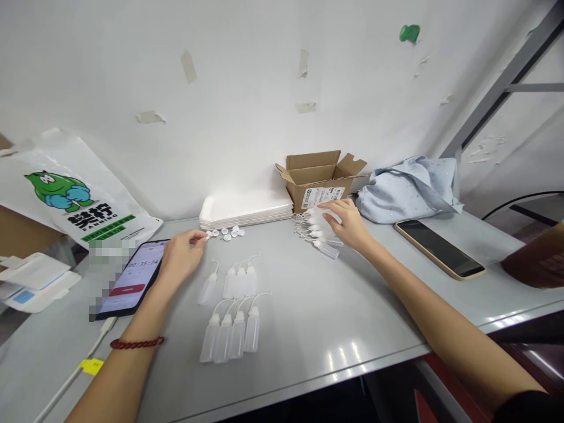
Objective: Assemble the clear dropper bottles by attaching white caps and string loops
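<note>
My left hand [183, 255] is at the left end of a small group of white round caps [227, 237], its thumb and forefinger pinched on one small white cap [208, 234]. My right hand [348, 223] reaches over a loose pile of small translucent dropper bottles [326, 249] in front of the carton, with thumb and forefinger apart; the fingertips partly cover the bottles. Between my arms, more translucent bottles with thin white cap straps lie in two rows, a nearer row [231, 333] and a farther row [240, 282]. One bottle [208, 289] lies slightly apart to their left.
An open cardboard box [324, 182] and a stack of white envelopes [247, 208] stand against the wall. A lit phone [130, 282] with a cable lies under my left forearm. At right are a pale blue cloth bag [408, 191] and a dark phone [440, 248]. A printed white bag [83, 194] leans at left.
</note>
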Motion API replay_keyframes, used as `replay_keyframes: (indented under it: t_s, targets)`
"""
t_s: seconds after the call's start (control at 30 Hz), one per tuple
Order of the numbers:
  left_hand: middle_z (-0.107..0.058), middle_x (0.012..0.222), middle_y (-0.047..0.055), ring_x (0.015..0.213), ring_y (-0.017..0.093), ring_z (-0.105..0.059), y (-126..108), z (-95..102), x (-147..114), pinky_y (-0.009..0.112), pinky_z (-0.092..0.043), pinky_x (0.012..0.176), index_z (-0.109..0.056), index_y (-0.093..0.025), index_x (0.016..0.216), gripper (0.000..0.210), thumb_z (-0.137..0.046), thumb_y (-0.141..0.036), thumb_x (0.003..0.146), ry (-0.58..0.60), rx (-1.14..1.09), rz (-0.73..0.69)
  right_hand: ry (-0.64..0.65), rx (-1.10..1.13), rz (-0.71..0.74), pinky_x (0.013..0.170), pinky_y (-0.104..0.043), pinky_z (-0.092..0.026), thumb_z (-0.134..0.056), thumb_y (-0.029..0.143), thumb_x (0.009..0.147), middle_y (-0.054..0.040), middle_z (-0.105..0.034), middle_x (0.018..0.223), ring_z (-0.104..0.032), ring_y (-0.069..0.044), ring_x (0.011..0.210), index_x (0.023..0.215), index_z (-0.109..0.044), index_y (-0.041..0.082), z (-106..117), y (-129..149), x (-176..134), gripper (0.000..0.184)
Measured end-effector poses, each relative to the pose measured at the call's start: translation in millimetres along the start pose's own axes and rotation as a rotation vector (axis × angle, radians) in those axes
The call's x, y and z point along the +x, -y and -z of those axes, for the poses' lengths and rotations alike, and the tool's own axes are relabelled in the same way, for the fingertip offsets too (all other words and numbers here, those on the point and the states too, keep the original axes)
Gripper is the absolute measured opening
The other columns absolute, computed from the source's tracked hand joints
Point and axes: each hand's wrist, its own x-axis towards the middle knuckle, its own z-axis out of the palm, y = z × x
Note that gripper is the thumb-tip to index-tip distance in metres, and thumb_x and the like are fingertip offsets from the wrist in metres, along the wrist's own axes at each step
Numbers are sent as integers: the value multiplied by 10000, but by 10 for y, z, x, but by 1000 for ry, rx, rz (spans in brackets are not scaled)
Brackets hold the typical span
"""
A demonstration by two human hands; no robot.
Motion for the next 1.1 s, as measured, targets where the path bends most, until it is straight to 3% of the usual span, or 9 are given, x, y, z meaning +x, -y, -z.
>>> replay_keyframes:
  t_s: [0.13, 0.23, 0.4, 0.53, 0.6, 0.67, 0.73, 0.83, 1.1]
  targets:
    - [-717, 974, 102, 862, 264, -649, 20, -48, 24, 380, -468, 846, -684, -166, 901, 289, -468, -284, 750, 12, 7, -62, -27, -45, -24, 839, -431, -407, -448, 205, 880, -107, -665, 976, -508, -274, 920, 1053, -660, 172, -35, -52, -12, 275]
    - [-697, 1054, 90, 891, 250, -641, 31, -138, 40, 357, -489, 804, -684, -175, 938, 326, -461, -332, 760, 29, -39, -189, -52, -74, -29, 840, -433, -411, -447, 217, 885, -121, -640, 1007, -494, -279, 948, 1026, -669, 162, -64, -81, -28, 269]
    - [-674, 1151, 94, 1064, 261, -597, 47, -289, 47, 370, -494, 824, -691, -184, 952, 341, -450, -359, 787, 102, -130, -358, -65, -134, -35, 833, -456, -411, -445, 234, 892, -138, -615, 1038, -477, -293, 986, 980, -658, 159, -80, -71, -39, 243]
    - [-692, 1107, 107, 1044, 257, -605, 25, -334, 41, 388, -475, 865, -702, -172, 922, 327, -440, -332, 809, 133, -120, -393, -109, -142, 34, 852, -476, -407, -450, 253, 901, -179, -579, 1090, -465, -303, 1007, 1009, -623, 132, -22, 196, -51, 237]
    - [-703, 1068, 111, 1009, 256, -615, 6, -338, 36, 389, -469, 869, -705, -163, 917, 326, -436, -313, 813, 137, -96, -401, -97, -19, 119, 869, -449, -414, -448, 252, 910, -175, -584, 1055, -487, -278, 994, 1037, -598, 122, 7, 469, -110, 234]
    - [-706, 1047, 113, 964, 253, -623, -12, -335, 28, 387, -467, 861, -705, -154, 930, 327, -435, -298, 812, 148, -76, -400, 85, 191, 257, 846, -375, -442, -422, 229, 929, -131, -606, 988, -533, -224, 936, 1086, -564, 134, 20, 796, -223, 233]
    - [-706, 1037, 113, 914, 247, -629, -27, -329, 21, 384, -468, 845, -702, -150, 955, 332, -440, -290, 808, 163, -60, -396, 400, 361, 409, 803, -312, -460, -402, 228, 948, -96, -623, 918, -563, -180, 846, 1148, -540, 121, 13, 1112, -371, 265]
    - [-702, 1022, 110, 857, 238, -625, -44, -313, 12, 374, -467, 823, -704, -151, 959, 328, -450, -287, 803, 184, -34, -393, 670, 366, 525, 783, -300, -460, -421, 300, 956, -92, -620, 922, -568, -175, 811, 1239, -518, 121, -20, 1429, -565, 349]
    - [-709, 907, 80, 733, 204, -603, -119, -242, -20, 340, -460, 760, -701, -163, 890, 264, -531, -325, 769, 213, -18, -312, 737, 212, 615, 730, -292, -425, -380, 393, 965, -65, -597, 837, -533, -166, 744, 1144, -580, 146, -58, 1498, -618, 364]
